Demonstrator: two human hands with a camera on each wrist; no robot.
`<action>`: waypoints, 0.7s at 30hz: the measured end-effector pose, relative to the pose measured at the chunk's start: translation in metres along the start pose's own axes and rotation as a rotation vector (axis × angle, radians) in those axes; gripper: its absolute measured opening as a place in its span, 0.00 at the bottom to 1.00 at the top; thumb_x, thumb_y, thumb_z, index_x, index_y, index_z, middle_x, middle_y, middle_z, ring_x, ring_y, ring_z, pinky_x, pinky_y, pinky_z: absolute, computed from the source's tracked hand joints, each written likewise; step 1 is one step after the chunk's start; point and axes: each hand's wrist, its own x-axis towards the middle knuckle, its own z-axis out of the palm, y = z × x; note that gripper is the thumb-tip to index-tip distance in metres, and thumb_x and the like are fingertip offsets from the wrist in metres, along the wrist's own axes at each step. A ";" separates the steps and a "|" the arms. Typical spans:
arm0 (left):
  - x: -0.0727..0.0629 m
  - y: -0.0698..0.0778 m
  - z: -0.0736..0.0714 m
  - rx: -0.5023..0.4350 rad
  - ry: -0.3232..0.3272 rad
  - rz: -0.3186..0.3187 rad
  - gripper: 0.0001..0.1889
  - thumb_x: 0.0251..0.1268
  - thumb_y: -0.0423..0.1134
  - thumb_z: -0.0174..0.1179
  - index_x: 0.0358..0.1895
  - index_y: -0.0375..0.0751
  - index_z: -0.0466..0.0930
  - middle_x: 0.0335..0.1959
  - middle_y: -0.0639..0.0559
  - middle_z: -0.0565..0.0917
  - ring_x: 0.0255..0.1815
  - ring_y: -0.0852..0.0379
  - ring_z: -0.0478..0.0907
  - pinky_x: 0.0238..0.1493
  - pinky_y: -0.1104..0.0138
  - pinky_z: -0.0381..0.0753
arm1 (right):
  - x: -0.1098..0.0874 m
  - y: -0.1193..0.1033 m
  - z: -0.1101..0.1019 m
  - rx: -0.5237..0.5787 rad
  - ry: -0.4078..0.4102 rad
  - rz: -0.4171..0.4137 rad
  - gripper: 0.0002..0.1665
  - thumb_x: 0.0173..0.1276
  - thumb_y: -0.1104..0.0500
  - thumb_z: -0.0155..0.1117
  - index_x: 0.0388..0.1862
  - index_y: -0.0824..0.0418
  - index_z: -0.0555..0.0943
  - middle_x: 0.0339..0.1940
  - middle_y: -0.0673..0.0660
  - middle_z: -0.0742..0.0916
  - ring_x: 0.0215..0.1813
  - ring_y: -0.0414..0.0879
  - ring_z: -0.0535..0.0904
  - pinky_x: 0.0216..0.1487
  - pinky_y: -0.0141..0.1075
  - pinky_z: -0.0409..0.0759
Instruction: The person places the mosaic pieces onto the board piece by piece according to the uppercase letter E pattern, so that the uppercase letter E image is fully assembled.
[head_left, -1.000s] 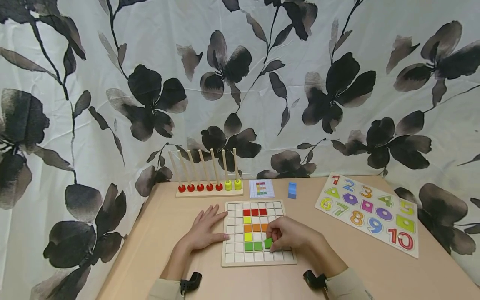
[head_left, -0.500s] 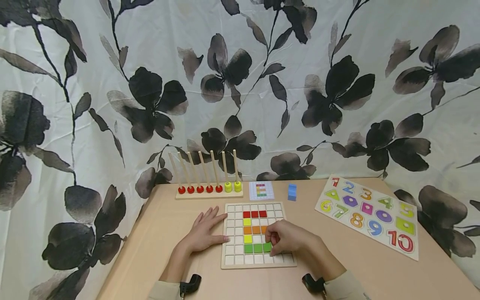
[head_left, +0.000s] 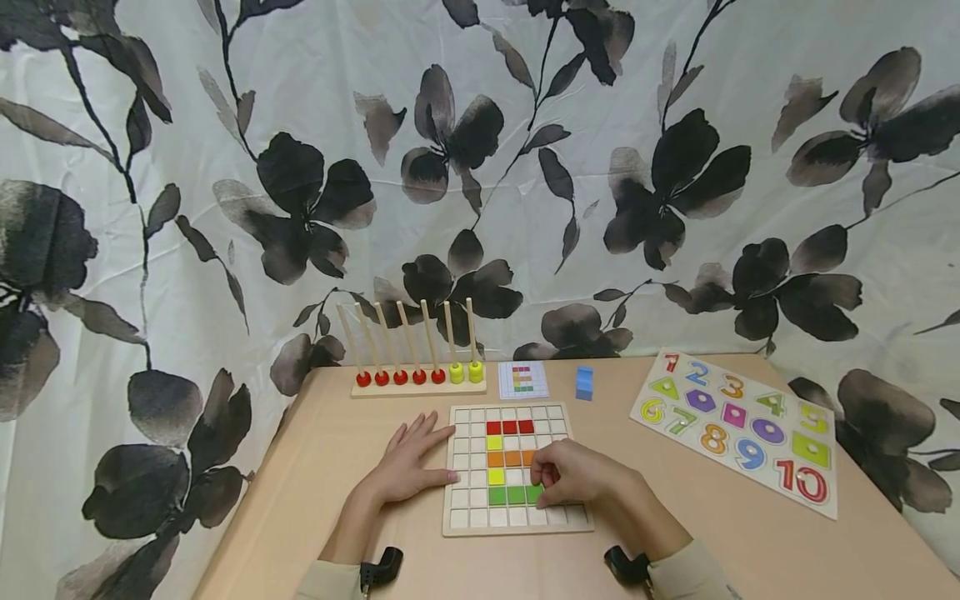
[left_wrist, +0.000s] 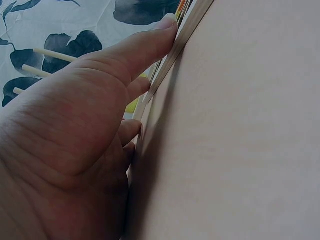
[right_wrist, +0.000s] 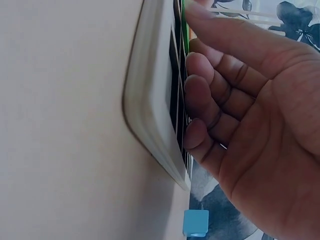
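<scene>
A white grid board [head_left: 470, 518] lies on the table with coloured square tiles in some of its cells. Red tiles [head_left: 510, 427], orange tiles [head_left: 512, 459] and green tiles [head_left: 507, 496] form rows, with single yellow tiles [head_left: 496, 476] between them at the left. My right hand [head_left: 588, 477] is over the board's right side, fingers curled, thumb and forefinger at the rightmost green tile [head_left: 533, 495], which sits flat in line with its row. My left hand [head_left: 405, 465] lies spread at the board's left edge, its thumb and a fingertip touching the rim.
Behind the board stand a peg rack [head_left: 420, 388] with red and yellow beads, a pattern card [head_left: 523, 390] and a blue block [head_left: 584, 383]. A number puzzle board [head_left: 738, 429] lies at the right. A floral cloth [head_left: 555, 217] hangs behind the table.
My right hand has brought the tilted green tile down flat into the cell at the right end of the green row. The left hand keeps its place at the board's edge.
</scene>
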 end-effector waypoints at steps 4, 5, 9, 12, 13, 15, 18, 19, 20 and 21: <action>0.001 0.000 0.000 -0.001 0.000 0.001 0.45 0.60 0.68 0.69 0.79 0.56 0.68 0.86 0.42 0.52 0.88 0.39 0.41 0.85 0.42 0.33 | 0.001 -0.002 -0.001 -0.011 0.008 -0.002 0.11 0.59 0.60 0.82 0.35 0.56 0.84 0.23 0.45 0.79 0.29 0.36 0.74 0.29 0.26 0.71; 0.001 0.000 0.000 -0.002 0.002 0.003 0.45 0.60 0.67 0.69 0.79 0.56 0.68 0.86 0.41 0.52 0.88 0.39 0.41 0.85 0.42 0.33 | 0.001 -0.002 -0.001 -0.014 0.009 -0.002 0.11 0.59 0.60 0.82 0.35 0.56 0.84 0.23 0.45 0.79 0.29 0.36 0.73 0.29 0.26 0.71; 0.003 -0.001 0.002 -0.010 0.005 0.008 0.45 0.60 0.67 0.69 0.79 0.55 0.69 0.86 0.41 0.52 0.88 0.39 0.41 0.85 0.41 0.33 | 0.001 0.001 -0.002 -0.019 0.014 -0.010 0.11 0.60 0.59 0.81 0.34 0.55 0.84 0.23 0.45 0.79 0.28 0.35 0.73 0.29 0.25 0.71; 0.002 -0.001 0.003 -0.018 0.002 0.009 0.45 0.59 0.67 0.69 0.78 0.55 0.69 0.86 0.41 0.52 0.88 0.39 0.41 0.84 0.41 0.34 | 0.001 0.004 -0.002 0.006 0.052 -0.008 0.08 0.64 0.56 0.78 0.35 0.53 0.85 0.23 0.45 0.80 0.29 0.36 0.75 0.29 0.26 0.71; 0.002 -0.001 0.003 -0.022 0.002 0.011 0.45 0.59 0.67 0.69 0.78 0.55 0.69 0.86 0.41 0.52 0.88 0.39 0.41 0.84 0.40 0.34 | 0.000 0.005 -0.003 0.011 0.076 -0.008 0.07 0.66 0.55 0.77 0.35 0.51 0.85 0.24 0.45 0.80 0.29 0.37 0.75 0.29 0.26 0.71; 0.002 -0.001 0.004 -0.026 0.002 0.012 0.45 0.59 0.67 0.69 0.78 0.55 0.69 0.86 0.40 0.52 0.88 0.39 0.41 0.84 0.40 0.34 | 0.000 0.007 -0.005 0.026 0.135 -0.004 0.05 0.69 0.53 0.75 0.36 0.48 0.85 0.25 0.45 0.81 0.31 0.38 0.76 0.29 0.27 0.72; 0.002 -0.001 0.002 -0.023 -0.007 0.008 0.45 0.60 0.67 0.69 0.79 0.55 0.69 0.86 0.40 0.52 0.88 0.39 0.41 0.84 0.40 0.33 | -0.003 0.008 -0.011 0.024 0.228 0.006 0.05 0.71 0.52 0.73 0.39 0.47 0.84 0.27 0.46 0.80 0.34 0.41 0.76 0.31 0.28 0.73; 0.002 0.000 0.001 -0.027 -0.009 0.006 0.45 0.60 0.66 0.70 0.79 0.54 0.69 0.86 0.40 0.52 0.88 0.38 0.41 0.84 0.40 0.33 | -0.004 0.008 -0.014 0.012 0.256 0.009 0.05 0.71 0.52 0.73 0.39 0.47 0.84 0.27 0.46 0.80 0.34 0.41 0.76 0.31 0.28 0.73; 0.002 0.000 0.000 -0.027 -0.013 0.003 0.45 0.60 0.66 0.70 0.79 0.54 0.68 0.86 0.40 0.52 0.88 0.38 0.41 0.85 0.40 0.33 | -0.005 0.008 -0.016 0.005 0.284 0.016 0.05 0.71 0.52 0.73 0.40 0.48 0.84 0.28 0.46 0.80 0.35 0.42 0.76 0.31 0.29 0.74; 0.003 0.001 -0.001 -0.028 -0.011 0.003 0.45 0.60 0.66 0.70 0.79 0.52 0.68 0.86 0.39 0.52 0.88 0.38 0.41 0.85 0.40 0.34 | -0.006 0.008 -0.018 -0.006 0.312 0.028 0.06 0.71 0.52 0.73 0.42 0.49 0.84 0.29 0.47 0.80 0.36 0.43 0.76 0.32 0.29 0.74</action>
